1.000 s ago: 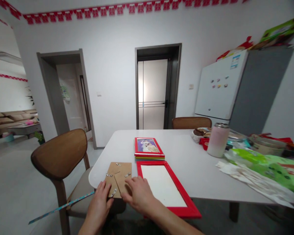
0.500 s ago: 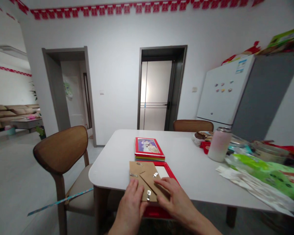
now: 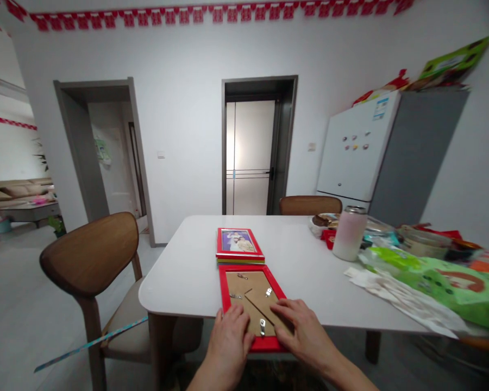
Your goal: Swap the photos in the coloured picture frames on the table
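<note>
A red picture frame [image 3: 223,290] lies face down at the near edge of the white table. Its brown backing board [image 3: 250,307], with metal clips and a slanted stand leg, sits inside the red border. At the lower left corner, my left hand [image 3: 227,339] is closed, fingers and thumb on the board and the frame's border. My right hand [image 3: 305,334] is closed at the lower right, fingers along the board's right side and thumb near its bottom corner. Just beyond lies a stack of frames [image 3: 240,256], the top one red with a photo showing people.
The white table [image 3: 179,271] holds a pink-white bottle [image 3: 349,233], white gloves [image 3: 403,298], a green package [image 3: 444,282] and bowls at the right. Wooden chairs stand at the left [image 3: 93,255] and far side [image 3: 309,205]. A fridge [image 3: 350,152] stands back right.
The backing board has moved from lying askew over the red frame to sitting within its border, both hands still on it. My view has turned slightly right.
</note>
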The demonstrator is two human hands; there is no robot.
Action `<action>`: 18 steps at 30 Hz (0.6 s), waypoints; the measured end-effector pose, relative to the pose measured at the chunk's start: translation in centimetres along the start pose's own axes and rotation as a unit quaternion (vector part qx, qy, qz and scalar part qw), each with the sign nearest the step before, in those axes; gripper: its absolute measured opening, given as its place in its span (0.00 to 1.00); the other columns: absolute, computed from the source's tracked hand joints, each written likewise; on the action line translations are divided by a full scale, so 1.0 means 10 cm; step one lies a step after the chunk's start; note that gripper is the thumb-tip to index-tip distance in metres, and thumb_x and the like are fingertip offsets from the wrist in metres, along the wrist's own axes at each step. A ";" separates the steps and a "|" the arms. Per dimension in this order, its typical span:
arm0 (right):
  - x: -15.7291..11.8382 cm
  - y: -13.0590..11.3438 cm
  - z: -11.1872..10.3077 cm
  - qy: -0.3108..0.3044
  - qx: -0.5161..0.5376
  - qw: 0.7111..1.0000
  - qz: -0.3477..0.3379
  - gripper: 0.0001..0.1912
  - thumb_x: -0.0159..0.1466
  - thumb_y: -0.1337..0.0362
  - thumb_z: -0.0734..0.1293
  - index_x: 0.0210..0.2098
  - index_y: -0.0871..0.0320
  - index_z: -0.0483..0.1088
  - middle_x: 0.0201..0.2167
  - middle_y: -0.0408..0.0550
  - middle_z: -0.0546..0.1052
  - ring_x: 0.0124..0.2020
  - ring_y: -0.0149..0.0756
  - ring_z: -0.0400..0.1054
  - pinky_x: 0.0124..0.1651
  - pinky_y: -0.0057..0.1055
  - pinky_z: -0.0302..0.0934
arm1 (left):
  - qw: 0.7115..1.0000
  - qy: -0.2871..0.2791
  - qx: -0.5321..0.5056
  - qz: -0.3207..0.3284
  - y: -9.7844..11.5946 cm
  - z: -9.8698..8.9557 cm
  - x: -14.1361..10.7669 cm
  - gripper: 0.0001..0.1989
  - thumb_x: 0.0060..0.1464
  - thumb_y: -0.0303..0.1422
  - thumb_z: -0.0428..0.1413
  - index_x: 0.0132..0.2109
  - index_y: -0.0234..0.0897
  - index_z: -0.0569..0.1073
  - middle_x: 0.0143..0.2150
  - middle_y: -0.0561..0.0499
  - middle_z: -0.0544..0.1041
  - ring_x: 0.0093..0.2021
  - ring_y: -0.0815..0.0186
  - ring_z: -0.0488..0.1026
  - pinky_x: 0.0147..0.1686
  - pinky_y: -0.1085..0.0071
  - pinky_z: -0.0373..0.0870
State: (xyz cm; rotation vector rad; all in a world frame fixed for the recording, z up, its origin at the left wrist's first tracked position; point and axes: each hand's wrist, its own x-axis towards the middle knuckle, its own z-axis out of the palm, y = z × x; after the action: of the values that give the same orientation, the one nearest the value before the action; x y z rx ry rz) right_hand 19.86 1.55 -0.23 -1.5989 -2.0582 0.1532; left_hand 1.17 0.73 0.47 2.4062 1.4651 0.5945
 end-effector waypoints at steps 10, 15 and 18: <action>0.05 -0.03 0.12 0.037 -0.005 0.999 0.010 0.20 0.50 0.64 0.60 0.42 0.60 0.69 0.41 0.53 0.69 0.42 0.40 0.59 0.47 0.36 0.54 | 0.999 0.016 0.001 -0.039 0.00 -0.13 0.03 0.11 0.50 0.27 0.43 0.39 0.37 0.67 0.42 0.49 0.71 0.43 0.66 0.67 0.43 0.72 0.62; 0.00 -0.06 0.12 0.025 0.011 1.000 -0.007 0.18 0.51 0.61 0.60 0.40 0.59 0.70 0.39 0.52 0.69 0.42 0.40 0.59 0.46 0.35 0.55 | 1.000 0.019 -0.021 -0.001 -0.03 -0.10 -0.03 0.08 0.49 0.32 0.48 0.38 0.39 0.67 0.44 0.49 0.69 0.46 0.65 0.64 0.46 0.69 0.59; -0.05 -0.07 0.10 0.025 0.015 1.000 -0.007 0.17 0.51 0.60 0.61 0.39 0.58 0.71 0.39 0.52 0.69 0.42 0.40 0.59 0.45 0.35 0.55 | 0.999 0.003 -0.048 0.020 -0.06 -0.06 -0.09 0.20 0.40 0.40 0.57 0.41 0.37 0.67 0.53 0.45 0.63 0.54 0.58 0.56 0.53 0.60 0.50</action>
State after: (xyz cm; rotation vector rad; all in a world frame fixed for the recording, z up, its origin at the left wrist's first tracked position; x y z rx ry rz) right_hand 18.85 1.14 -0.95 -1.5549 -2.0192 0.1355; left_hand 0.08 0.22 0.53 2.3670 1.3627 0.6655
